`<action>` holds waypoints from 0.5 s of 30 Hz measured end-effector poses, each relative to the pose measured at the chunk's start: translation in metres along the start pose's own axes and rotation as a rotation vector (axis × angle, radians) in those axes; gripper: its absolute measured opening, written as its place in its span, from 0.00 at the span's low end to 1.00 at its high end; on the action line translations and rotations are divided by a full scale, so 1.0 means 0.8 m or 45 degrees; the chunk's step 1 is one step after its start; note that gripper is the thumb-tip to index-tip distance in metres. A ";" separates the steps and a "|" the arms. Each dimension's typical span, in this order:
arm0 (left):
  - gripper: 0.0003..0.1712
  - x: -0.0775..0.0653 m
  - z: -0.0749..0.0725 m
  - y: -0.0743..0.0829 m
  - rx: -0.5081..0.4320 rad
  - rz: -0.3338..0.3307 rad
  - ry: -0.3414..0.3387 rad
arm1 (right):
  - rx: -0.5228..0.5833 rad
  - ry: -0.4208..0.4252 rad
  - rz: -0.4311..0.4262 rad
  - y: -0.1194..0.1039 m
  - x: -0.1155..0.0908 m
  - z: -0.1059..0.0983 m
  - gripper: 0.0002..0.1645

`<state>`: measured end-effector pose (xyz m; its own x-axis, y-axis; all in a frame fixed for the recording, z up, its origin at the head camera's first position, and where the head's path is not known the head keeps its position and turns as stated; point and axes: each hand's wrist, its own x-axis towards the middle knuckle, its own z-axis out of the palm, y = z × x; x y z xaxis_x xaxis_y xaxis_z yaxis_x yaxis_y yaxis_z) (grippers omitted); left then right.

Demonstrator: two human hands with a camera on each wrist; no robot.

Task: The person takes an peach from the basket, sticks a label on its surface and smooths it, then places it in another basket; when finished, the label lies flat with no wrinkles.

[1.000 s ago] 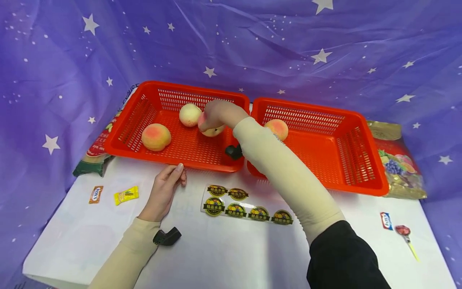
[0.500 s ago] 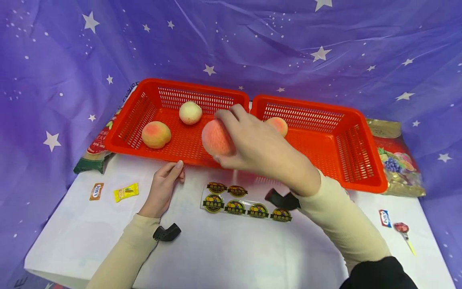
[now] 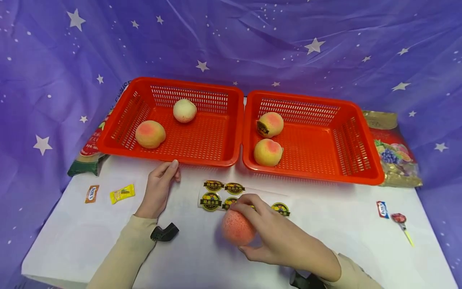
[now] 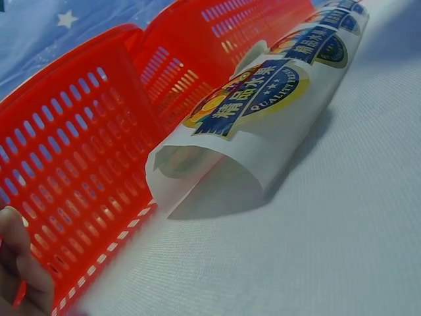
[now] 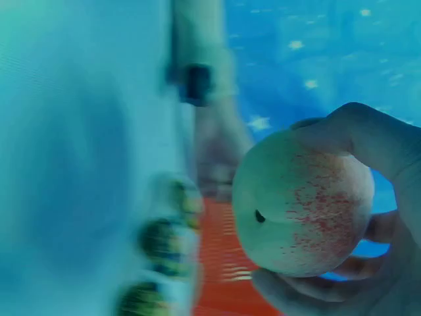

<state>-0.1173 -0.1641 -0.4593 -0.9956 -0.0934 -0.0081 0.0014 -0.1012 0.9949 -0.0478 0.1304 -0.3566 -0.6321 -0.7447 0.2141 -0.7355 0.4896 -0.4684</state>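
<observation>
L fingers (image 3: 161,168) loosely curled, seem to hold nth; basket (image 3: 202,161) just beyond 'em, contact unclear. Stickers (image 3: 211,201) to their right, partly hidden behind R fingers (image 3: 249,212). Peach (image 3: 236,228) pinched btwn R fingers & R thumb (image 3: 258,253). Prob. best: firm but gentle grip, peach kept clear of stickers, L fingers ready to steady.

Staged tabletop: you are working at a white-covered table (image 3: 195,257), purple star-printed cloth (image 3: 238,48) screening the left, right and far sides. Red baskets (image 3: 209,138) and a sheet of fruit labels (image 3: 234,188) are lending a fruit-stall look. The cloth is hiding the room, leaving home, shop or lab unclear.
</observation>
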 end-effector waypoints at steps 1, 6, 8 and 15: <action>0.28 0.000 0.000 0.000 0.012 -0.009 0.004 | -0.004 -0.006 -0.005 0.003 -0.004 0.009 0.42; 0.28 -0.001 -0.004 0.001 0.019 -0.022 0.025 | -0.082 -0.052 -0.015 0.010 -0.017 0.047 0.43; 0.27 -0.002 -0.004 0.001 -0.009 -0.015 0.018 | -0.135 -0.048 -0.002 0.011 -0.019 0.057 0.44; 0.25 0.001 0.003 0.002 -0.047 0.013 -0.011 | -0.216 0.018 0.076 0.023 -0.027 0.073 0.44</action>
<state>-0.1184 -0.1623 -0.4579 -0.9963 -0.0858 0.0028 0.0146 -0.1367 0.9905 -0.0336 0.1289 -0.4196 -0.6783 -0.7062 0.2030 -0.7264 0.6030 -0.3296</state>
